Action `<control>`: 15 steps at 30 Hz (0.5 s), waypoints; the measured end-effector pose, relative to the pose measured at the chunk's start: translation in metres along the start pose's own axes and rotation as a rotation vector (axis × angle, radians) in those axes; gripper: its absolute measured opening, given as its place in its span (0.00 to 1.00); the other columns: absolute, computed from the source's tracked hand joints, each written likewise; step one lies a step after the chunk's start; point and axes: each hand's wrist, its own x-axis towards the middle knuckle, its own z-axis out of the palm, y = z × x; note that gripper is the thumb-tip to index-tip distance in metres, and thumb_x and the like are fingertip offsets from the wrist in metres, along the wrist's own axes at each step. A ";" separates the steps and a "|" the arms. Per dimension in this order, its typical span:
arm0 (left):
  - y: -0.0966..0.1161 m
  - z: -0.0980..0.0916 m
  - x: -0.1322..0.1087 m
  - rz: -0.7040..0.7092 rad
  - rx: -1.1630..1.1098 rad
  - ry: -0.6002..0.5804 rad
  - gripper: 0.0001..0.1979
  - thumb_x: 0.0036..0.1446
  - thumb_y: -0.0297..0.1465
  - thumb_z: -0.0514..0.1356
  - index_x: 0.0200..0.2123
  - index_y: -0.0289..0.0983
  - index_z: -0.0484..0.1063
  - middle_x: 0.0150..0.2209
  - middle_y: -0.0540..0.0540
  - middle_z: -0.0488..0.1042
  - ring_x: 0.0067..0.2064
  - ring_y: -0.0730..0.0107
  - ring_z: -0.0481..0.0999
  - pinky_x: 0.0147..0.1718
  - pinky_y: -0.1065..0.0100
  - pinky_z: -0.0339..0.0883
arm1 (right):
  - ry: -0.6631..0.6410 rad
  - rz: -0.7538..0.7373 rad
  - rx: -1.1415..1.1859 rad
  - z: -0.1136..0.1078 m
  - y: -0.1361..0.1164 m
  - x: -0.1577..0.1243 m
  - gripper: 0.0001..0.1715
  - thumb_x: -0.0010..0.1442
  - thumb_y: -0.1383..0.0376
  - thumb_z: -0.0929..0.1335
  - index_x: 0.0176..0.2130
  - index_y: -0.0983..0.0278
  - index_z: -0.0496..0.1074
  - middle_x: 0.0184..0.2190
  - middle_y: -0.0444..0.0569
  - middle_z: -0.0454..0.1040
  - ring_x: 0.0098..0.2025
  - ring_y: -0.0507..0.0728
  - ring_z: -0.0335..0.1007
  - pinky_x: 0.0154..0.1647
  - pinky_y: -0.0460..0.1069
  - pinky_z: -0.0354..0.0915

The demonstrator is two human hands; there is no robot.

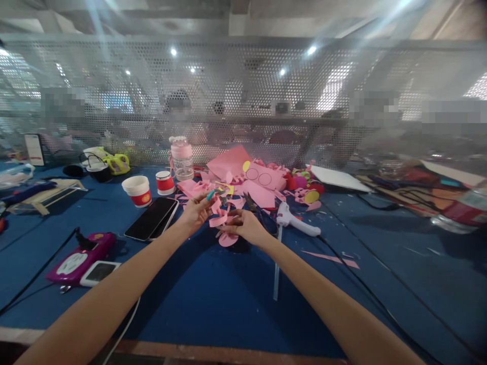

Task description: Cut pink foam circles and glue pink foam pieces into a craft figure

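My left hand [198, 209] is pinched closed on a small teal-tipped object [210, 194] and curled pink paper strips [219, 213], held just above the blue table [213, 299]. My right hand [243, 224] is closed beside it, fingers pinching the lower end of the same pink paper piece. A round pink paper cut-out [228, 240] lies under my right hand. Behind both hands spreads a heap of pink paper scraps [243, 182]. Dark scissors [253, 205] lie just past my right hand.
A white glue gun [294, 221] with its cord lies right of my hands. Two phones [152, 218], red-and-white paper cups [137, 191], a pink bottle [181, 158] and a purple device [81, 257] sit at left. A perforated metal screen [243, 101] closes the back.
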 end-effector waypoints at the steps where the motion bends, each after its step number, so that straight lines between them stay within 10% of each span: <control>1: 0.000 0.001 0.000 0.006 0.002 0.008 0.15 0.32 0.29 0.72 0.28 0.36 0.75 0.28 0.50 0.77 0.30 0.72 0.76 0.29 0.71 0.70 | -0.002 -0.004 0.001 0.000 0.001 0.001 0.25 0.36 0.65 0.77 0.33 0.66 0.65 0.18 0.43 0.74 0.19 0.52 0.70 0.20 0.46 0.67; 15: 0.007 0.018 -0.014 -0.001 0.190 -0.101 0.16 0.41 0.34 0.68 0.35 0.35 0.75 0.31 0.46 0.78 0.33 0.68 0.77 0.31 0.70 0.70 | -0.040 0.049 -0.048 -0.003 0.003 0.004 0.30 0.34 0.63 0.77 0.35 0.67 0.63 0.21 0.46 0.76 0.21 0.52 0.71 0.23 0.45 0.65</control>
